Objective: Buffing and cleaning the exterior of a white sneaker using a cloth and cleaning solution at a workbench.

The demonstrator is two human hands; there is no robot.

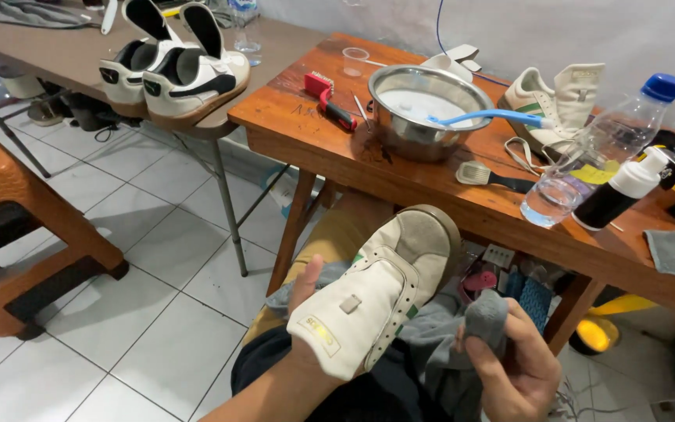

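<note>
My left hand (pixel 305 291) is pushed inside a cream lace-less sneaker (pixel 380 287) with a suede toe, holding it toe-up over my lap; only the thumb and wrist show. My right hand (pixel 513 367) grips a grey cloth (pixel 484 319) bunched beside the shoe's right side, close to it but apart. The matching cream sneaker (pixel 552 101) with green stripes lies on the wooden table (pixel 400 180) at the back right.
On the table stand a steel bowl (pixel 423 109) with a blue brush (pixel 490 117) across it, a red brush (pixel 328 99), a clear bottle with blue cap (pixel 599 152), a black bottle with white cap (pixel 619 195). White-black sneakers (pixel 173 70) sit on a brown table; an orange stool (pixel 17 227) stands left.
</note>
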